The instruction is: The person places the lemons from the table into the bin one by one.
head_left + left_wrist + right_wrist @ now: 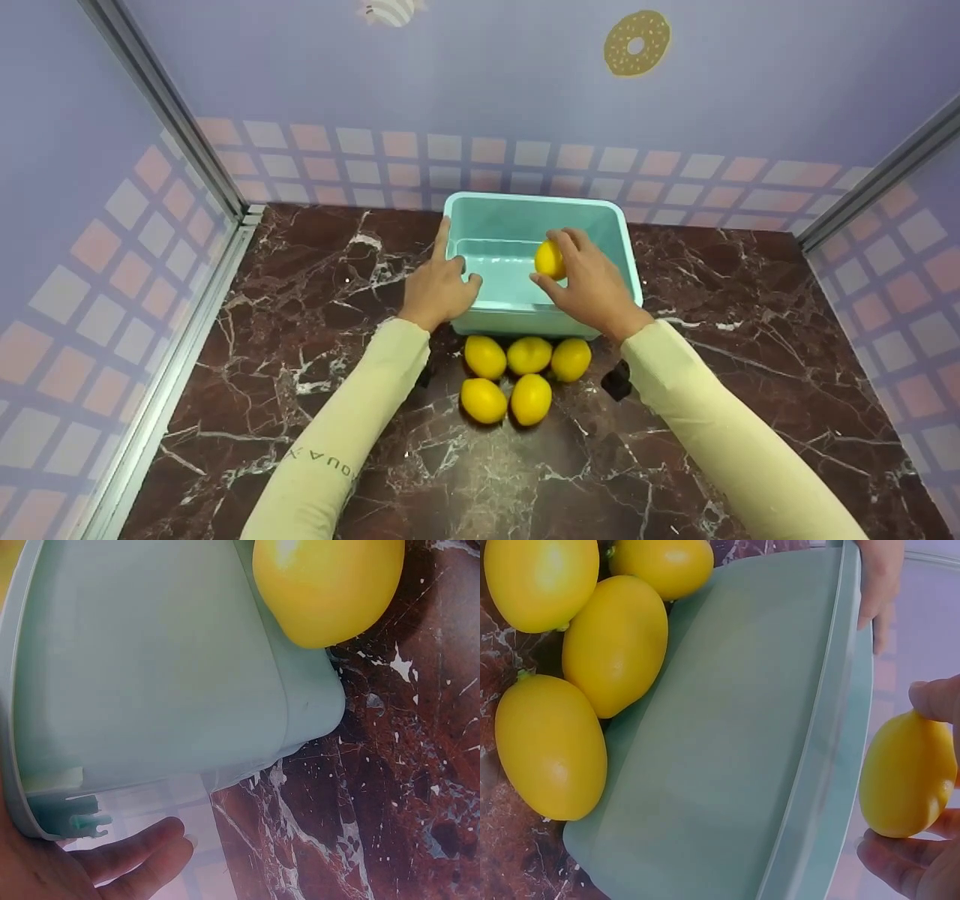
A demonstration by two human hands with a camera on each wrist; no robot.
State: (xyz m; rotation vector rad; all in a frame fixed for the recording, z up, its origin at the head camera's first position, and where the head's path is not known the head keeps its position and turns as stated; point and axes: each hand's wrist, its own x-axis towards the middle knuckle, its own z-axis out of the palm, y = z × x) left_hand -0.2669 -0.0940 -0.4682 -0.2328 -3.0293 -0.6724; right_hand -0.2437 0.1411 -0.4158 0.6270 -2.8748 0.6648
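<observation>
A light green plastic bin [540, 319] stands near the back wall. The left hand [441, 289] grips its near left rim, with digits on both sides of the edge. In the left wrist view two of its fingers [146, 859] show beyond the rim. The right hand [592, 289] pinches a yellow lemon [550, 259] between thumb and fingers, over the bin's opening. In the right wrist view this held lemon [906, 776] is past the rim, clear of the bin wall. Several more lemons [530, 399] lie in two rows just before the bin.
The brown marbled countertop [315, 330] extends to both sides. A patterned purple wall [480, 90] stands close behind the bin, with side panels left and right. A metal rail [187, 322] runs along the left edge. Black wrist devices [617, 380] show under the sleeves.
</observation>
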